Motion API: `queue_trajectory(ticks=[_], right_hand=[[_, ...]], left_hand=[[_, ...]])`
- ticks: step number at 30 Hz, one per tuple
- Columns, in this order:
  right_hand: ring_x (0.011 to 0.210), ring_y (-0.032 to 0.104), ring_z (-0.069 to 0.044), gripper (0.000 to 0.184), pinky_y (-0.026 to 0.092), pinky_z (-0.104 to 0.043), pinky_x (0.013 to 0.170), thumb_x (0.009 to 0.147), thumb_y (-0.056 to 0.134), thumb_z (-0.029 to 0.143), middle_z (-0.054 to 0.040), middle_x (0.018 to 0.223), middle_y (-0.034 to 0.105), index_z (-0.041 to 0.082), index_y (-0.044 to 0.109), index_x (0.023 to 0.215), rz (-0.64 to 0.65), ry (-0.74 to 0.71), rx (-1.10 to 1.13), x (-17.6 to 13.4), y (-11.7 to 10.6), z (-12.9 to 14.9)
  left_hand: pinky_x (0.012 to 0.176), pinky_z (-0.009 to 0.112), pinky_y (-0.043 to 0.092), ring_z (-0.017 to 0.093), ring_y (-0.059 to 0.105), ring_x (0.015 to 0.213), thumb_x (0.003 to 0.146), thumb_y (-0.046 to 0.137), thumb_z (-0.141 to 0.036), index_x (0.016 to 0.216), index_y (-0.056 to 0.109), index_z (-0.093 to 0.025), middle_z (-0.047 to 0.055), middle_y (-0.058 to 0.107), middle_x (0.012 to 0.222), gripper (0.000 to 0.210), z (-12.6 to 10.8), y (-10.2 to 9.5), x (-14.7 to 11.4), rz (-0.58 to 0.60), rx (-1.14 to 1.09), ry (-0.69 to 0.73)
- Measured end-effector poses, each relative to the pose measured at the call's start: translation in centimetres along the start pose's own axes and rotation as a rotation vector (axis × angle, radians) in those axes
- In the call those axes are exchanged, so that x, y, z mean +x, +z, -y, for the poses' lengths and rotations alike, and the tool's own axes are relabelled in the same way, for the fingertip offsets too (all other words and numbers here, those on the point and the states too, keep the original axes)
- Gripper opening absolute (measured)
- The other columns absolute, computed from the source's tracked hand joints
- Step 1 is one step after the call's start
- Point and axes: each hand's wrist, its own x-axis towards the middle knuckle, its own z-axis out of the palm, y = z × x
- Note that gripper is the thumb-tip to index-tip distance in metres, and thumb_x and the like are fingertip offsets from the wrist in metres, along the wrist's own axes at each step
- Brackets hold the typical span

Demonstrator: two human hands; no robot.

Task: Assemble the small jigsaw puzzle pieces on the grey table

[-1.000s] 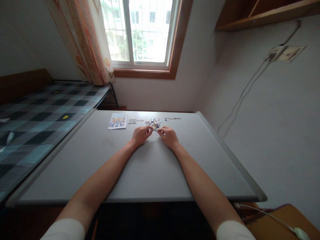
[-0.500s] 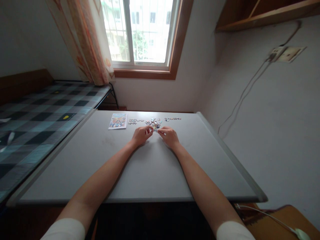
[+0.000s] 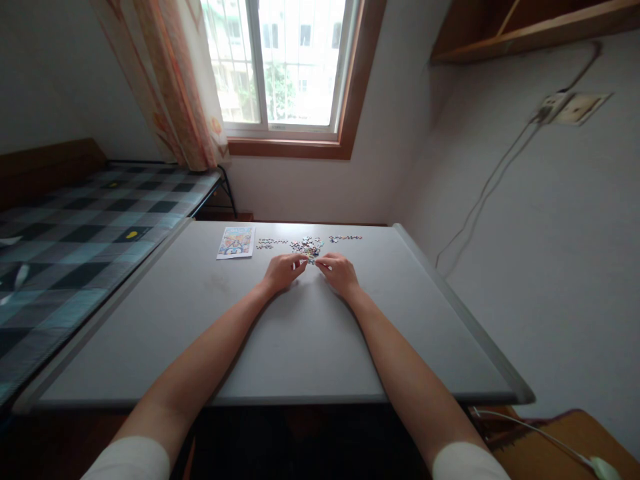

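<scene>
Both hands meet over the far middle of the white table. My left hand is closed, thumb and fingers pinching the left side of a small jigsaw puzzle piece. From the other side my right hand pinches the same spot; whether this is one piece or two joined ones is too small to tell. Just beyond the fingertips lies a loose pile of puzzle pieces. Left of the pile are rows of pieces, and more pieces lie to the right.
A printed picture card lies flat at the table's far left. A bed with a checked cover stands along the left side. The white wall runs close on the right, with a cable hanging from a socket.
The left fingers have shifted very slightly at the pinched piece. Otherwise the arms, the pile and the card look the same.
</scene>
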Motion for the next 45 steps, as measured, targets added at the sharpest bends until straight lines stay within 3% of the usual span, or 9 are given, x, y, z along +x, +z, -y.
queue_trajectory(ticks=[38, 45], right_hand=[[0.079, 0.058, -0.015, 0.013, 0.043, -0.025, 0.072, 0.085, 0.056, 0.026, -0.0020, 0.085, 0.066, 0.024, 0.069, 0.083, 0.024, 0.049, 0.061, 0.0, 0.0, 0.1], [0.066, 0.059, -0.012, 0.017, 0.046, -0.024, 0.065, 0.082, 0.054, 0.029, -0.0041, 0.081, 0.067, 0.017, 0.066, 0.082, 0.012, 0.147, 0.382, 0.2, 0.7, -0.2]], left_hand=[[0.059, 0.020, 0.040, 0.009, 0.055, 0.054, 0.083, 0.054, -0.028, 0.089, 0.069, -0.024, -0.004, 0.065, 0.065, 0.017, -0.4, -0.2, 0.1, 0.064, 0.029, -0.015], [0.058, 0.020, 0.039, 0.008, 0.055, 0.054, 0.083, 0.055, -0.029, 0.091, 0.070, -0.025, -0.004, 0.066, 0.066, 0.018, -0.2, -0.1, 0.1, 0.043, 0.060, -0.018]])
